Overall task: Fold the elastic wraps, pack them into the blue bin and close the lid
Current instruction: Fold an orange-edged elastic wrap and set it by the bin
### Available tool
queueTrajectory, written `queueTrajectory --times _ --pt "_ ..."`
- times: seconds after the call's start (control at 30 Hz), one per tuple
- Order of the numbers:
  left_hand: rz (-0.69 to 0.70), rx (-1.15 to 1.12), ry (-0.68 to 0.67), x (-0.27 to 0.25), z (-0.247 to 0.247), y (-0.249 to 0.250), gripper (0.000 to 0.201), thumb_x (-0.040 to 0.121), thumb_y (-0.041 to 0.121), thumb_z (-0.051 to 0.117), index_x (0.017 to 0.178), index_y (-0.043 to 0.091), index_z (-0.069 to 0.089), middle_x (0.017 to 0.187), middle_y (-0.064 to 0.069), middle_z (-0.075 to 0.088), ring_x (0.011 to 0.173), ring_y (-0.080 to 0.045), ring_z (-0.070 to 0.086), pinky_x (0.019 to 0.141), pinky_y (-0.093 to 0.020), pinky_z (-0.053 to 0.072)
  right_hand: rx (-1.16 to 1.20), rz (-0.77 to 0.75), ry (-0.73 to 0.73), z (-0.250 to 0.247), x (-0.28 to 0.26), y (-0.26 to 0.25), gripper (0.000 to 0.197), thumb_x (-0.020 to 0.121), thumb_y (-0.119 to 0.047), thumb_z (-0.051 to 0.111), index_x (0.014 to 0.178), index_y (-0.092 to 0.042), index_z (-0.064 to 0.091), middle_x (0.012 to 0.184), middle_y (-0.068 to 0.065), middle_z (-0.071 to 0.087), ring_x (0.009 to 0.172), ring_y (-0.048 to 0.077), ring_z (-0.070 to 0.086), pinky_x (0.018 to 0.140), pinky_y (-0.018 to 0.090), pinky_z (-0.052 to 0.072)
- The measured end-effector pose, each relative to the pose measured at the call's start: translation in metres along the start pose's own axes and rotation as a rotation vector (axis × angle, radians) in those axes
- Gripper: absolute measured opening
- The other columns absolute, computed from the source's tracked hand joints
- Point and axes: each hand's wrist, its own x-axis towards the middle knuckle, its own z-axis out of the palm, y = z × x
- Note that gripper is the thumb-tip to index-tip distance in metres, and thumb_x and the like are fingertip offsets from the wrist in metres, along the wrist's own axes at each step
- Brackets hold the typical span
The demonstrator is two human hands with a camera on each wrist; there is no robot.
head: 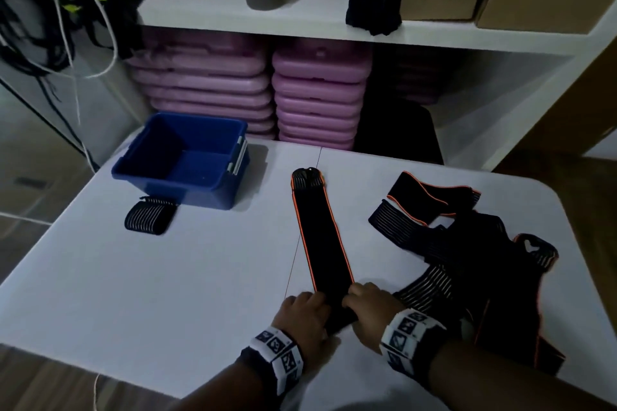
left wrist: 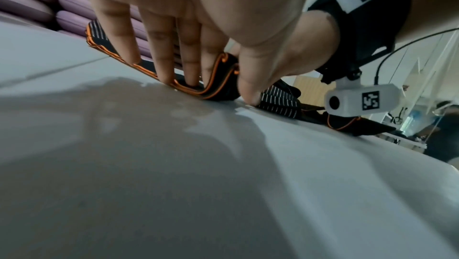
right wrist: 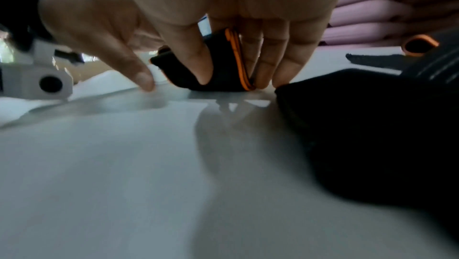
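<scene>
We roll a black orange-edged elastic wrap right of the blue plastic bin.
Left hand, right hand grip it; uneven pushing may skew it.

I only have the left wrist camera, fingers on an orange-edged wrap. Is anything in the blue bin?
Observer: No. The blue bin stands open and looks empty, far left on the table.
Operator: Any wrap finished?
Observer: One folded wrap lies just in front of the bin, outside it.
Operator: What is the right hand doing?
Observer: The right hand curls its fingers over the rolled near end of the orange-edged wrap, opposite the left hand.
</scene>
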Motion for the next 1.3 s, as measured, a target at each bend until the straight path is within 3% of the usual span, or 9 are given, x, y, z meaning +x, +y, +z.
queueTrajectory --times 0.1,0.23,0.43,0.63,0.77,0.83,0.93,1.07,1.3 --pt "0.0 -0.042 0.045 -0.004 0.004 -0.003 0.041 0.086 0.047 0.037 0.115 0.026 0.057 0.112 0.003 0.053 0.107 -0.023 0.049 0.088 -0.033 0.038 0.127 -0.016 -0.002 0.005 -0.008 -0.002 0.026 0.094 -0.022 0.048 0.116 -0.017 0.06 0.119 0.003 0.055 0.112 0.024 0.05 0.091 0.032 0.042" --pt "-0.029 -0.13 -0.037 -0.007 0.006 -0.008 0.042 0.087 0.045 0.041 0.122 0.026 0.055 0.12 0.001 0.05 0.112 -0.023 0.044 0.092 -0.032 0.034 0.359 0.084 0.02 0.009 -0.015 -0.005 0.021 0.092 -0.026 0.056 0.113 -0.026 0.058 0.106 -0.004 0.063 0.096 0.015 0.06 0.082 0.027 0.048" --pt "-0.167 -0.337 -0.034 0.0 -0.007 -0.008 0.033 0.089 0.037 0.052 0.12 0.029 0.045 0.109 0.002 0.063 0.104 -0.023 0.058 0.096 -0.036 0.04 0.451 0.216 0.074 0.011 -0.006 -0.004 0.032 0.092 -0.031 0.061 0.116 -0.023 0.042 0.083 -0.013 0.043 0.07 0.006 0.047 0.061 0.02 0.035" --pt "-0.187 -0.291 0.074 0.013 0.0 -0.01 0.03 0.086 0.036 0.059 0.113 0.028 0.048 0.112 0.003 0.052 0.102 -0.02 0.053 0.091 -0.037 0.044 0.367 0.18 0.203 0.015 -0.002 -0.005 0.03 0.089 -0.027 0.063 0.113 -0.018 0.048 0.112 0.0 0.048 0.103 0.019 0.05 0.087 0.028 0.043" --pt "0.019 -0.243 0.123 0.017 0.014 -0.008 0.016 0.088 0.011 0.053 0.1 0.013 0.065 0.102 -0.006 0.053 0.094 -0.028 0.055 0.074 -0.035 0.047 0.229 0.055 0.203 0.019 -0.001 -0.001 0.025 0.094 -0.029 0.057 0.115 -0.016 0.056 0.12 0.003 0.046 0.11 0.023 0.049 0.094 0.033 0.043" --pt "0.05 -0.233 0.116 0.014 0.018 -0.004 0.027 0.091 0.017 0.043 0.104 0.011 0.065 0.102 -0.008 0.055 0.093 -0.027 0.056 0.072 -0.036 0.047 0.162 0.039 0.174 0.018 -0.003 -0.001 0.03 0.095 -0.033 0.053 0.119 -0.015 0.056 0.126 0.003 0.045 0.116 0.024 0.046 0.098 0.035 0.041" --pt "0.031 -0.189 0.112 0.008 0.018 0.001 0.041 0.086 0.035 0.036 0.112 0.014 0.06 0.111 -0.003 0.053 0.099 -0.024 0.052 0.079 -0.034 0.047 0.013 -0.001 0.081 0.013 -0.005 -0.001 0.043 0.092 -0.039 0.057 0.126 -0.013 0.051 0.133 0.005 0.044 0.123 0.027 0.043 0.1 0.037 0.039" --pt "-0.002 -0.091 0.129 0.008 0.015 0.002 0.035 0.09 0.019 0.047 0.125 0.02 0.047 0.124 0.003 0.046 0.11 -0.022 0.044 0.091 -0.031 0.042 -0.113 -0.048 0.082 0.008 -0.001 -0.003 0.039 0.088 -0.027 0.063 0.121 -0.01 0.049 0.126 0.007 0.048 0.118 0.029 0.044 0.092 0.037 0.04" --pt "-0.037 -0.177 0.125 0.015 -0.002 -0.007 0.038 0.084 0.033 0.045 0.119 0.023 0.057 0.116 0.004 0.059 0.109 -0.019 0.051 0.091 -0.029 0.042 0.026 -0.06 0.167 0.009 -0.002 0.011 0.037 0.09 -0.039 0.047 0.118 -0.019 0.061 0.124 -0.004 0.055 0.119 0.022 0.044 0.099 0.038 0.041"
